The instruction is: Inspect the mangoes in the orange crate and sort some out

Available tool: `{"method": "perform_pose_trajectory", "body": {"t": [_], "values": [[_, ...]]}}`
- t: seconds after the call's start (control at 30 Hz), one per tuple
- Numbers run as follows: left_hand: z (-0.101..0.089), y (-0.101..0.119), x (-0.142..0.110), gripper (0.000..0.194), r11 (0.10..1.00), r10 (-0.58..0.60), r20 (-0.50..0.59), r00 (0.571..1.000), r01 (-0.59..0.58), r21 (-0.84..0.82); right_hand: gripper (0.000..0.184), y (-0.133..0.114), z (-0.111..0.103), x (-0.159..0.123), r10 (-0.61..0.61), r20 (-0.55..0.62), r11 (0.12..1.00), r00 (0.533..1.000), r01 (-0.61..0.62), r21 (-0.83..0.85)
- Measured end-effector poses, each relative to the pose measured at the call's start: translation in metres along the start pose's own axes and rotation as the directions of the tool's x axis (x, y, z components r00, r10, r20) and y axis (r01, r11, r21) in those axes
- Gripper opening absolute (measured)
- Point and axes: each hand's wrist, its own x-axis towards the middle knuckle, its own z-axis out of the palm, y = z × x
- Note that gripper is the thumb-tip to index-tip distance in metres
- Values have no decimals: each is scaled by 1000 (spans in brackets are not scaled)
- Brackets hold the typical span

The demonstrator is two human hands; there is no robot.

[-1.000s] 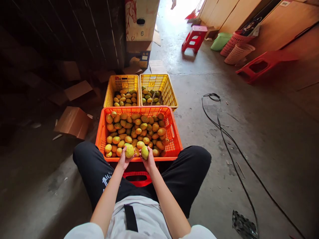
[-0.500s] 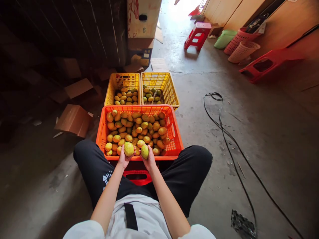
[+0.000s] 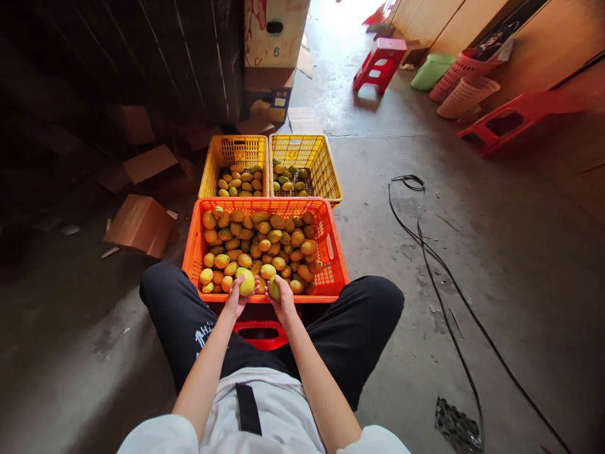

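My left hand (image 3: 236, 304) is wrapped around a yellow-green mango (image 3: 246, 284), with the thumb lying over its side. In my right hand (image 3: 284, 304) is a smaller, greener mango (image 3: 273, 289), partly hidden behind the fingers. Both hands are side by side over the near rim of an orange plastic crate (image 3: 337, 277). Many yellow and greenish mangoes (image 3: 265, 245) fill the crate's floor in a heap.
Beyond the orange crate stand two yellow crates, a left one (image 3: 207, 173) and a right one (image 3: 331, 165), each with several mangoes inside. A cardboard box (image 3: 140, 226) lies at left. A black cable (image 3: 444, 271) runs along the floor at right. Farther off is a red stool (image 3: 380, 65).
Both hands have turned the mangoes slightly in place. The left thumb now lies over its mango, and the right fingers cover more of the greener one. The camera view has shifted a little.
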Motion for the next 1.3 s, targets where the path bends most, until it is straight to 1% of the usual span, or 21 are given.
{"method": "perform_pose_trajectory", "body": {"t": [0.1,0.23,0.33,0.5,0.67,0.73,0.77,0.83,0.87,0.93,1.07,1.17,1.3], "values": [[1,1,0,36,1000,-10,29,1000,10,3,33,0,-2,2,33,2,999,999,-33,25],[4,1,-1,37,1000,-2,56,998,1,18,27,-1,-3,6,75,24,996,997,-76,41],[4,1,-1,40,1000,10,51,999,-10,-2,29,-2,-2,7,84,41,994,996,-86,63],[1,1,1,52,999,-10,69,998,12,-36,36,-2,-2,8,112,54,989,992,-117,95],[-2,-3,4,50,999,5,72,997,-1,-44,41,-2,-2,9,143,39,985,989,-146,97],[-4,-5,6,46,999,11,64,998,-9,-35,37,0,-1,10,137,44,986,990,-140,88],[-4,-6,6,45,999,17,59,998,-16,-28,31,1,0,10,120,44,988,992,-124,90],[-6,-8,7,43,999,36,46,998,-36,-12,20,2,1,11,60,45,993,997,-64,102],[-8,-9,8,43,999,47,42,998,-47,-3,19,3,2,11,29,47,994,998,-34,105],[-10,-10,9,47,998,64,43,997,-65,17,24,5,2,10,1,59,996,998,-6,92],[-11,-12,8,56,995,75,70,995,-79,53,38,4,0,7,1,60,1000,998,-2,28],[-8,-9,5,56,995,71,71,995,-75,62,46,3,0,5,-33,64,999,997,32,10],[0,-4,-1,55,993,80,41,996,-84,83,48,4,0,3,-47,65,999,997,46,11]]}}
